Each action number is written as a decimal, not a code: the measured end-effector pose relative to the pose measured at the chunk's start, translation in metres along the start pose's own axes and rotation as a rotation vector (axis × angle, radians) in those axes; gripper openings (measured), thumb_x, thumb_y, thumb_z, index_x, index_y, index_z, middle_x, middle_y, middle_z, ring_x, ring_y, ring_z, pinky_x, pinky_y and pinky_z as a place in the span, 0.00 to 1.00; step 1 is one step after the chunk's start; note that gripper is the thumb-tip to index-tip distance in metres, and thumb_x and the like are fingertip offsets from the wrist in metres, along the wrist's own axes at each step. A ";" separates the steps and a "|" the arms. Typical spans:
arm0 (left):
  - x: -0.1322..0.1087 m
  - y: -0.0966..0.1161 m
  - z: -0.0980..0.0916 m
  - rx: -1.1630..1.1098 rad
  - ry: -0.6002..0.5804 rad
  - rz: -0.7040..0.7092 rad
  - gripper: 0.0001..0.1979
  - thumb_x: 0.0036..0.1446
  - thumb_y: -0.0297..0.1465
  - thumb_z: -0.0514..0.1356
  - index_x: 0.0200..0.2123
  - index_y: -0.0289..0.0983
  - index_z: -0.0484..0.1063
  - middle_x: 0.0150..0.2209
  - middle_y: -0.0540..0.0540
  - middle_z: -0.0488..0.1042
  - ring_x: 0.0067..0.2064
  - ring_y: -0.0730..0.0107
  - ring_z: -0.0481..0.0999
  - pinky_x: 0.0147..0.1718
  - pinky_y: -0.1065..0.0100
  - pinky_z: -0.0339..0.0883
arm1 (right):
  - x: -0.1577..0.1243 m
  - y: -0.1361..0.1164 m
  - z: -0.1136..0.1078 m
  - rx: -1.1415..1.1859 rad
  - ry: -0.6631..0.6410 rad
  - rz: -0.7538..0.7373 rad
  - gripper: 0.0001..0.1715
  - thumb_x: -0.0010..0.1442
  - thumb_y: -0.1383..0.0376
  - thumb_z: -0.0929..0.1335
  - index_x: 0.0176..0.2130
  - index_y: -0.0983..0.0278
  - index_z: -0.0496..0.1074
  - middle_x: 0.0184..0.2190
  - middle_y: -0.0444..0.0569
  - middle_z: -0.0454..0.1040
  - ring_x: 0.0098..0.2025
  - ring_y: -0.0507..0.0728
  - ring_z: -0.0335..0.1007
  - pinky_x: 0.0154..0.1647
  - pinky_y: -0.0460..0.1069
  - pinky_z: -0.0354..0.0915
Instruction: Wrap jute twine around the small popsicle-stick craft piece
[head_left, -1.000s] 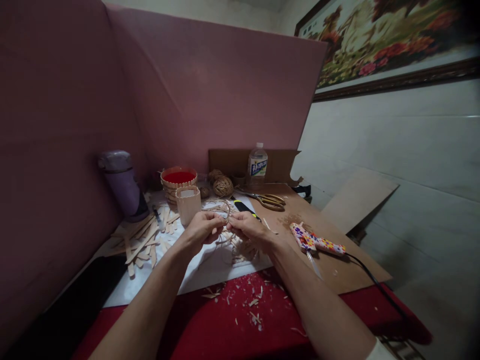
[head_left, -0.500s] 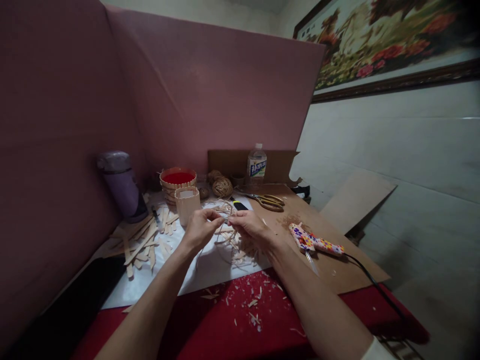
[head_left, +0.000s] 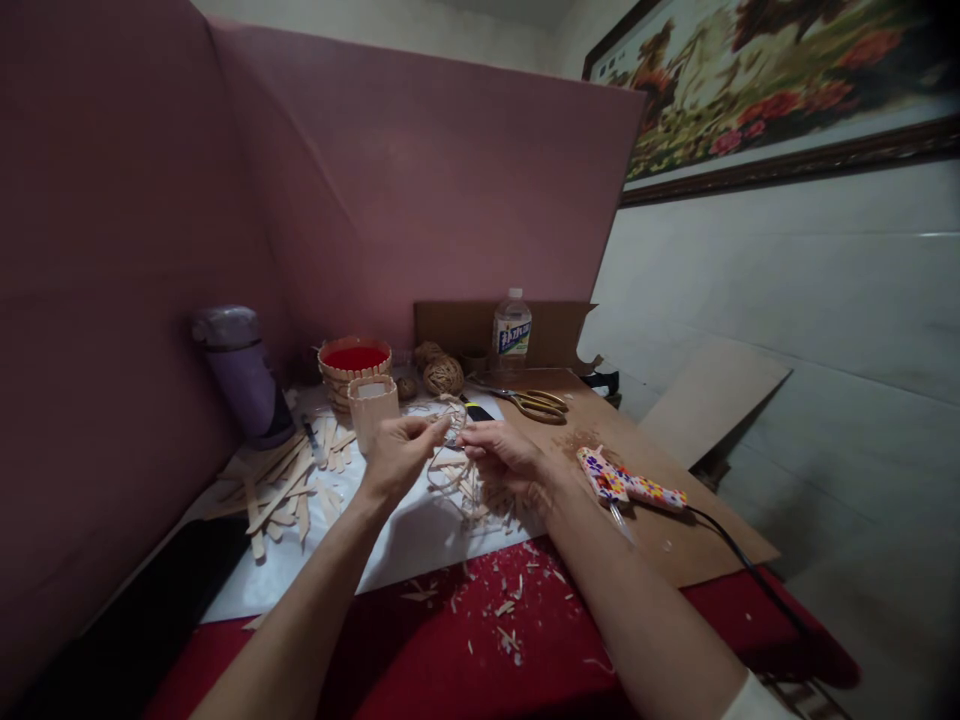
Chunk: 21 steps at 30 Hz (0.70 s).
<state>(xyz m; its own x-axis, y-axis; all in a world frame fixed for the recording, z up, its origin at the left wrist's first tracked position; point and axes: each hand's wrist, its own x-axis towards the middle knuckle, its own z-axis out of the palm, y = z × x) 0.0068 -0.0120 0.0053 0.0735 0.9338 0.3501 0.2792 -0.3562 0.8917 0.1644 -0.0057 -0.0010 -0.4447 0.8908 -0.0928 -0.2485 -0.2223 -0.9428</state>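
Note:
My left hand [head_left: 397, 455] and my right hand [head_left: 504, 455] meet over the white sheet [head_left: 405, 545], fingers pinched on a thin strand of jute twine [head_left: 450, 470] that loops down between them. Below the hands lies a heap of cut wooden strips [head_left: 480, 500]. A small stick-built cup [head_left: 373, 408] stands just beyond my left hand. Behind it sits a round basket with a red inside [head_left: 355, 362]. A twine ball [head_left: 443, 376] rests further back.
Loose craft sticks [head_left: 277, 480] lie at the left beside a purple flask [head_left: 238, 370]. Gold scissors [head_left: 534, 402], a plastic bottle [head_left: 512, 330] and a flowered glue gun [head_left: 626, 485] with its black cord lie on brown cardboard [head_left: 675, 540]. Wood chips litter the red cloth [head_left: 487, 640].
Both hands have risen slightly and shifted away from me, still pinching the twine; the strand's loop now hangs lower between them.

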 end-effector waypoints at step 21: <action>0.007 -0.009 -0.006 -0.520 -0.059 -0.278 0.18 0.40 0.42 0.62 0.19 0.31 0.65 0.11 0.54 0.59 0.10 0.85 0.50 0.09 0.77 0.35 | -0.009 0.004 0.009 -0.152 -0.299 0.116 0.12 0.48 0.61 0.68 0.24 0.68 0.64 0.14 0.35 0.48 0.15 0.43 0.35 0.13 0.42 0.34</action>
<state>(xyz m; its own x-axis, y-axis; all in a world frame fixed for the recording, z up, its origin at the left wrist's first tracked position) -0.0014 -0.0027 0.0015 0.1225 0.9892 0.0803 -0.2092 -0.0534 0.9764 0.1594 -0.0185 -0.0010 -0.7005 0.7026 -0.1252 -0.0610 -0.2338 -0.9704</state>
